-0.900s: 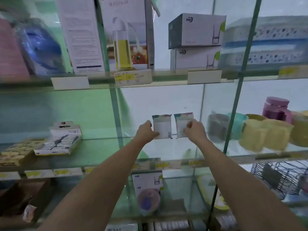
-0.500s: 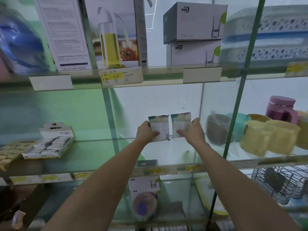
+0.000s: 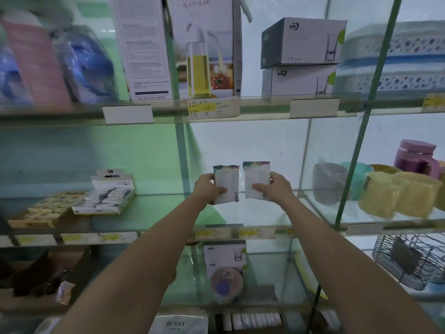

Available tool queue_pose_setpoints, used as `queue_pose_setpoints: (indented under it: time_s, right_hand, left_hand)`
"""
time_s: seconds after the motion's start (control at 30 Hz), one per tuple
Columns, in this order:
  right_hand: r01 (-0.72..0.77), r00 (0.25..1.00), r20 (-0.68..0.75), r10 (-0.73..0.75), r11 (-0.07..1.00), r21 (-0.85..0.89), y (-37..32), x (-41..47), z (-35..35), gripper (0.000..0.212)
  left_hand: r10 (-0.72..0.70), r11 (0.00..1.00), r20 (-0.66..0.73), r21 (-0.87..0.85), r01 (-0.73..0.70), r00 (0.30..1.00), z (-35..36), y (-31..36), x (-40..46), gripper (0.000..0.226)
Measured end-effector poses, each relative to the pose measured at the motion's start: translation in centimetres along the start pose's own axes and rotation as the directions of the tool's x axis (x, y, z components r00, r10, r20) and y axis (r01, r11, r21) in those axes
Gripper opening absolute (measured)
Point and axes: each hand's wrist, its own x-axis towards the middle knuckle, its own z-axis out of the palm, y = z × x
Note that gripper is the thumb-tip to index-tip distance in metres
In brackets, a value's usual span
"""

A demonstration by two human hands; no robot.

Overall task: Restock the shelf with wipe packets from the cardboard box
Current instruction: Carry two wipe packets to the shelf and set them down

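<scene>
Head view, placement step: both arms reach forward and up to the middle glass shelf (image 3: 154,208); the left hand (image 3: 207,189) grips the left wipe packet (image 3: 226,183) by its outer edge, thumb across its face; the right hand (image 3: 277,189) grips the right wipe packet (image 3: 256,180) likewise; both packets stand upright, just beside each other, near the back wall; whether their lower edges touch the glass cannot be told. Judged next: seat each packet squarely, loosen the fingers, withdraw without tipping them. A cardboard box (image 3: 45,276) with one more packet (image 3: 63,291) sits lower left.
</scene>
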Motion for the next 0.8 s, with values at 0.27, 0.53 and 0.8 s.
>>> queue_pose_setpoints:
  time_s: [0.27,0.53,0.8]
  right_hand:
    - [0.053,0.994,0.092,-0.066,0.989,0.136,-6.2,-5.9,4.9,0.043]
    - [0.133,0.961,0.210,-0.179,0.967,0.216,-13.8,-12.9,13.6,0.048]
    - [0.192,0.901,0.359,-0.244,0.966,0.173,-19.0,-20.3,24.8,0.048]
  left_hand:
    - [0.022,0.998,-0.109,0.063,-0.015,0.994,-8.3,-2.1,-5.2,0.040]
    - [-0.027,1.000,-0.240,0.003,0.029,0.970,-19.4,-7.1,-11.1,0.044]
    - [-0.149,0.989,-0.394,-0.069,0.132,0.907,-29.7,-15.2,-18.7,0.046]
